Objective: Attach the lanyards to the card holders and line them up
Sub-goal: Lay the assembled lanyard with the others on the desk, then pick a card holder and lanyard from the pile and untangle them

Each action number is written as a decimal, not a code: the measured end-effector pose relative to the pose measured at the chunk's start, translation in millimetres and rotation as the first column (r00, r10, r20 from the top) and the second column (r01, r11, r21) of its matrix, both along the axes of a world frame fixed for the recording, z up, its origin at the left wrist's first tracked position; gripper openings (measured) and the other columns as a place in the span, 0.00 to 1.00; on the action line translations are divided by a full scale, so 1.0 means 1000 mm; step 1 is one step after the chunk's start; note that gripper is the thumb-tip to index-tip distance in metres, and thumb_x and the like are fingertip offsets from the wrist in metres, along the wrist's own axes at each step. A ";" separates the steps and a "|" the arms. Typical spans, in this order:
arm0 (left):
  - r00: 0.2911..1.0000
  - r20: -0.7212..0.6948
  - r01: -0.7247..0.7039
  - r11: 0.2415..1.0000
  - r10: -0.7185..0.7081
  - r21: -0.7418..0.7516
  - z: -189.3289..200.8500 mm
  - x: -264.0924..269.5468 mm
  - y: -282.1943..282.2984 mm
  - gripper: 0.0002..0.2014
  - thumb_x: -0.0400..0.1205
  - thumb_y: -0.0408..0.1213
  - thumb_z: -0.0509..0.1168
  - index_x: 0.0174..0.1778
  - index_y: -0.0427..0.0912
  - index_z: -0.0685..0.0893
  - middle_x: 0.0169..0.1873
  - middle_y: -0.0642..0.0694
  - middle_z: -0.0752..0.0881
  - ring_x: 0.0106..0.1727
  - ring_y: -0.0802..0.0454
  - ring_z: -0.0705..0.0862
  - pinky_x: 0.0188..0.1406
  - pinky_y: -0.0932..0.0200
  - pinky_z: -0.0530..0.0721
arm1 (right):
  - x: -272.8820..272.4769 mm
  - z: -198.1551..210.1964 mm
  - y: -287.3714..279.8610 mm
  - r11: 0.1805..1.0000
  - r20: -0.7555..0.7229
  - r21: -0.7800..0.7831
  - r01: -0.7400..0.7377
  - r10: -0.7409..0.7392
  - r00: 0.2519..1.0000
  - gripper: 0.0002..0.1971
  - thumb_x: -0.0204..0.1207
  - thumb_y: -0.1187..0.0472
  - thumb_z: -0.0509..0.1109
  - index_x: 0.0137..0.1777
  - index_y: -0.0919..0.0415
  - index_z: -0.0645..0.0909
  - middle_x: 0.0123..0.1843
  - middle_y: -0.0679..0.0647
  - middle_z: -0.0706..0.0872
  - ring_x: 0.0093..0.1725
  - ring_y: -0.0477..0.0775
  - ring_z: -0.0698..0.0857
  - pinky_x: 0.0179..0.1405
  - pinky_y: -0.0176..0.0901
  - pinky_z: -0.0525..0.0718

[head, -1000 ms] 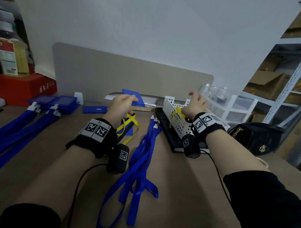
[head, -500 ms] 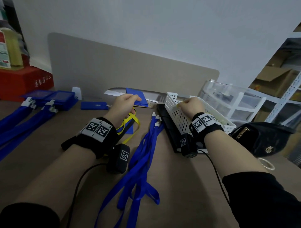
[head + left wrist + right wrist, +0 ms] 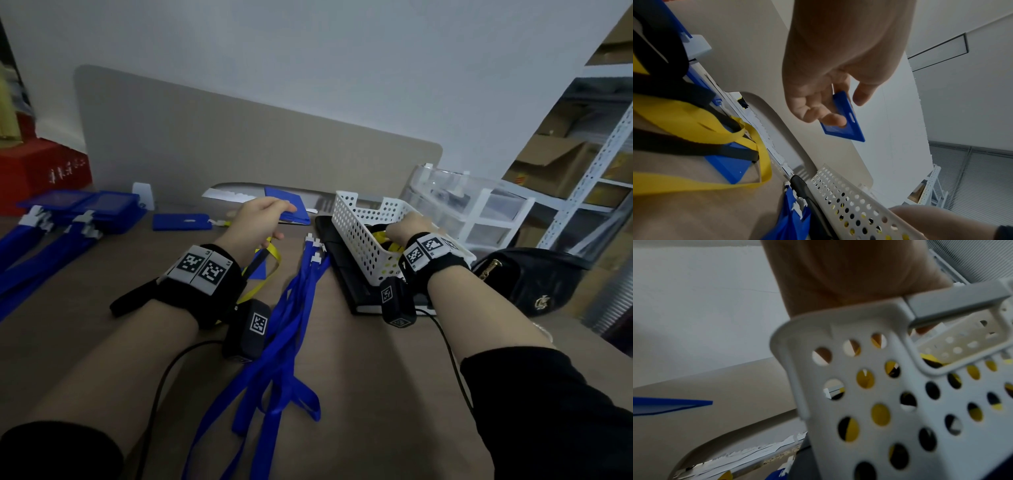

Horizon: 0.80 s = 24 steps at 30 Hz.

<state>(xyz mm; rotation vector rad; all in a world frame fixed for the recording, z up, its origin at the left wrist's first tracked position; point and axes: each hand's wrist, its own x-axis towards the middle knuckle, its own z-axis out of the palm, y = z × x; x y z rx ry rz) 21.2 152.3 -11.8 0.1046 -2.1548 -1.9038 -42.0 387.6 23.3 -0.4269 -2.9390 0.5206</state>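
Brown table (image 3: 359, 394) at frame centre carries loose blue lanyards (image 3: 291, 325). Left hand (image 3: 255, 222) pinches a blue card holder (image 3: 844, 118) above it. Right hand (image 3: 407, 228) reaches inside white basket (image 3: 356, 236), right of centre; its grip cannot be determined

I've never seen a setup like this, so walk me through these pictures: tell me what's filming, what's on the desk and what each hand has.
No machine here: a person wears a camera on the head and one on each wrist, with marker bands. The wide picture looks down from the head; the other two look along each hand. The left hand pinches a blue card holder above the table. The right hand reaches into a white perforated basket holding yellow lanyards; its fingers are hidden. Loose blue lanyards lie between the arms, and finished holders with lanyards lie far left.
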 end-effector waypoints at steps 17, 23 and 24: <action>0.996 0.090 0.003 1.000 -0.003 0.006 -0.007 -0.029 -0.020 0.24 0.82 0.29 0.61 0.73 0.49 0.66 0.45 0.43 0.81 0.28 0.53 0.79 0.24 0.59 0.69 | -0.028 -0.015 -0.109 0.896 -0.072 -0.064 -0.439 0.434 0.898 0.14 0.73 0.69 0.61 0.51 0.68 0.87 0.49 0.62 0.89 0.51 0.59 0.86 0.46 0.42 0.82; 0.991 0.135 0.018 0.999 -0.014 -0.028 -0.012 -0.046 -0.031 0.25 0.83 0.30 0.61 0.76 0.44 0.64 0.44 0.52 0.76 0.28 0.53 0.79 0.25 0.59 0.70 | -0.063 -0.037 -0.130 0.889 0.337 0.151 -0.432 0.364 0.868 0.22 0.76 0.59 0.69 0.69 0.66 0.77 0.62 0.62 0.84 0.58 0.59 0.85 0.47 0.46 0.84; 0.990 0.138 0.023 0.999 -0.018 -0.036 -0.013 -0.048 -0.032 0.25 0.83 0.30 0.61 0.76 0.44 0.64 0.44 0.50 0.77 0.28 0.54 0.80 0.25 0.59 0.71 | -0.060 -0.035 -0.130 0.845 0.404 0.217 -0.489 0.378 0.833 0.18 0.79 0.60 0.67 0.67 0.63 0.78 0.64 0.61 0.83 0.63 0.58 0.82 0.55 0.49 0.81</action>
